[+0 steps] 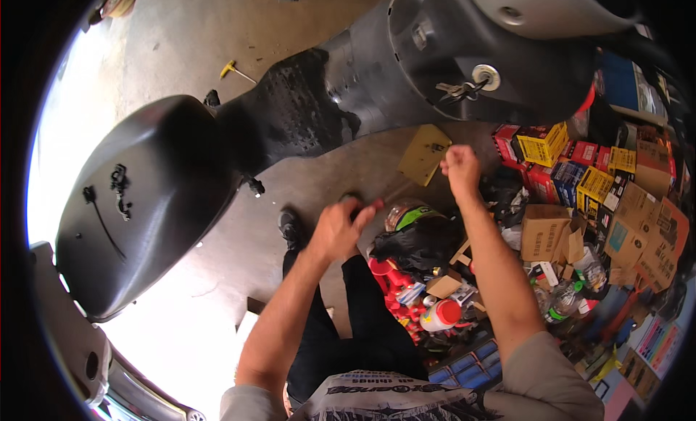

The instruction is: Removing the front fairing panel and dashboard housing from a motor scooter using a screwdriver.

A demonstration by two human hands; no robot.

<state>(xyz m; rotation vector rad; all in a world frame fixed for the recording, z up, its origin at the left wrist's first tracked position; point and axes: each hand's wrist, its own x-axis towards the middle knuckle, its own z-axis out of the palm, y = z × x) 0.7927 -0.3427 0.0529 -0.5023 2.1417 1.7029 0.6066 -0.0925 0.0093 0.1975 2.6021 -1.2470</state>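
Observation:
A black scooter stretches across the view, its long seat (pixel 148 203) at the left and its wet footboard (pixel 301 102) in the middle. A bunch of keys (pixel 455 91) hangs from the ignition lock (pixel 486 77) on its front panel. My left hand (pixel 341 229) hovers over the floor in front of my legs, thumb held apart, with nothing visible in it. My right hand (pixel 462 166) is closed, fingers curled, beside a flat yellow plate (pixel 419 160); whatever it holds, if anything, is hidden. Two small black parts, a clip-like piece (pixel 119 185) and a thin cable (pixel 105 221), lie on the seat.
A yellow-handled tool (pixel 230 68) lies on the floor beyond the scooter. To my right are stacked red and yellow boxes (pixel 544 143), opened cardboard cartons (pixel 545 229), a black bag (pixel 417 243) and a white bottle with a red lid (pixel 440 316). A silver vehicle (pixel 145 392) stands at the lower left.

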